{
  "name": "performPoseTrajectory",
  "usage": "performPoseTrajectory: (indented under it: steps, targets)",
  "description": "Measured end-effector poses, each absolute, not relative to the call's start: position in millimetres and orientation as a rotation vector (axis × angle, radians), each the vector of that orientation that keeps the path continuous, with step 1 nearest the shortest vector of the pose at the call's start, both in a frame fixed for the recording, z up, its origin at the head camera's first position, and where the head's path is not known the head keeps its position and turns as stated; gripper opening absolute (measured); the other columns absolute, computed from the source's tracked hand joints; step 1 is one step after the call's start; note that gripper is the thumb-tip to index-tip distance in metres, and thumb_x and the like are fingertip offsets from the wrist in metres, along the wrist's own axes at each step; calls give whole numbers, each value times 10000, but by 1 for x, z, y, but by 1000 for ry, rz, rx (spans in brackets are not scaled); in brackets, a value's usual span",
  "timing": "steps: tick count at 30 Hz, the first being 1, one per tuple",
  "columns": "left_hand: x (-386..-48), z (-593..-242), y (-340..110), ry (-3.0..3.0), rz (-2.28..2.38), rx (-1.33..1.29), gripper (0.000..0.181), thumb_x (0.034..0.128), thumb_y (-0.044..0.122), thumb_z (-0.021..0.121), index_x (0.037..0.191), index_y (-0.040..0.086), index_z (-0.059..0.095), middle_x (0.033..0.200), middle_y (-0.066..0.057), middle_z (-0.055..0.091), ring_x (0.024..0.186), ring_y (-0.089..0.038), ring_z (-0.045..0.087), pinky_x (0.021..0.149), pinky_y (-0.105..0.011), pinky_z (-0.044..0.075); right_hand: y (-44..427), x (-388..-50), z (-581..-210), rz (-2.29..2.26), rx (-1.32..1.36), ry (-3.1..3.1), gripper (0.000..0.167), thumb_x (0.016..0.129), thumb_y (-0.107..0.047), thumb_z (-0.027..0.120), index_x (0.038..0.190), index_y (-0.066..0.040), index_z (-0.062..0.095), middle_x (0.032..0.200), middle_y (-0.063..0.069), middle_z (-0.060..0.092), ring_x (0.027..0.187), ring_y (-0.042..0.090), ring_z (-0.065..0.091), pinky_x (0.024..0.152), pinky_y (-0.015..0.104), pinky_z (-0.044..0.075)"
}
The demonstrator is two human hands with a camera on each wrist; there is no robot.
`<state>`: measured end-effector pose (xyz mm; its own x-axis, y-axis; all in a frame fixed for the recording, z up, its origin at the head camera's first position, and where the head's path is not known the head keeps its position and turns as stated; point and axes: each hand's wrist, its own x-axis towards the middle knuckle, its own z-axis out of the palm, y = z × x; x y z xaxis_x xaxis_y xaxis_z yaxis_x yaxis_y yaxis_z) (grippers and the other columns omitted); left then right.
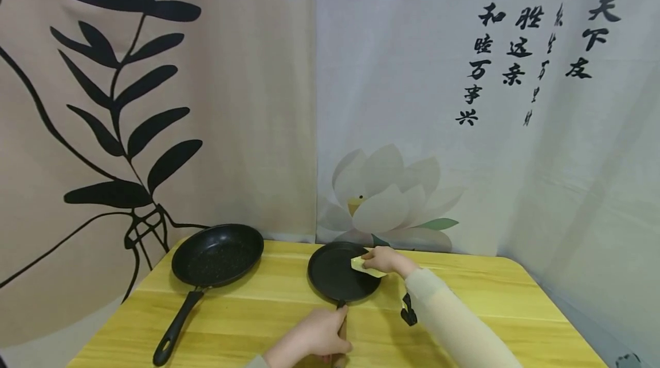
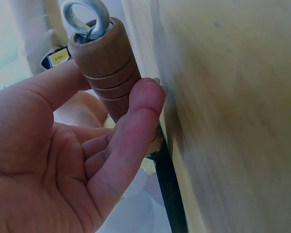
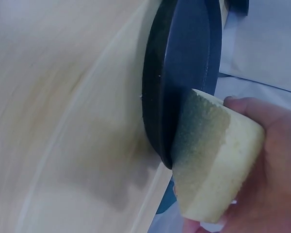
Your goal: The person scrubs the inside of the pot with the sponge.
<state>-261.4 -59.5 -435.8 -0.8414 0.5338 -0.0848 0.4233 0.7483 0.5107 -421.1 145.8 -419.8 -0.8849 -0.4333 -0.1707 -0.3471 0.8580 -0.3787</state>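
1. Closest to the camera on my head, my left hand is clamped on the wooden handle of the flat pan. A metal ring sits at the handle's end.
2. That pan is near the back edge of the table, about midway along it, its handle pointing toward the front. I judge it stiff and fairly weighty, its smooth dark face perhaps slippery; the grooved wood looks the surest place to hold it.
3. Between the fingers of my right hand I pinch a pale yellow sponge, slanting across the pan's right rim. It should be light, soft and hard to damage, so a loose pinch at its outer end ought to do.
4. Just past the pan, toward the table's right edge, a small black object is partly covered by my sleeve; I cannot tell what it is.
5. Farther off, a bigger frying pan sits by the back left corner, handle toward the front.
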Motion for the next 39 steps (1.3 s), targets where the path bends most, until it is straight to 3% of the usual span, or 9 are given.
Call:
performPoseTrajectory:
  steps: [6, 17, 25, 36, 39]
  targets:
    - [-260, -436, -60, 2687, 784, 748, 726, 813, 250, 707, 1411, -66, 441, 529, 105, 558, 352, -55, 492, 571, -173, 459, 150, -419, -418, -491, -609, 2744, 386, 967, -263, 568, 1305, -89, 631, 1316, 131, 591, 1251, 357, 500, 993, 488, 414]
    - [-261, -438, -58, 2684, 768, 725, 715, 825, 253, 708, 1415, -54, 445, 516, 75, 558, 350, -65, 488, 573, -183, 462, 156, -408, -411, -475, -654, 2699, 386, 957, -232, 573, 1304, -73, 628, 1304, 102, 604, 1253, 354, 500, 991, 482, 419]
    - [-264, -440, -59, 2629, 804, 703, 727, 834, 257, 710, 1432, -44, 425, 496, 48, 569, 351, -93, 508, 466, -236, 464, 158, -400, -404, -453, -662, 2649, 385, 941, -218, 583, 1296, -80, 636, 1270, 70, 629, 1215, 320, 540, 979, 468, 433]
    - [-263, -436, -58, 2667, 752, 711, 723, 830, 276, 706, 1425, -36, 439, 501, 49, 559, 354, -79, 500, 576, -192, 466, 163, -397, -398, -462, -644, 2573, 371, 925, -244, 613, 1272, -121, 659, 1282, 10, 624, 1236, 281, 528, 984, 442, 434]
    - [-262, -435, -56, 2646, 779, 696, 727, 829, 259, 708, 1430, -40, 430, 511, 36, 566, 356, -84, 498, 555, -201, 466, 164, -395, -397, -464, -639, 2556, 366, 922, -244, 624, 1268, -131, 661, 1286, -2, 621, 1237, 269, 529, 987, 436, 431]
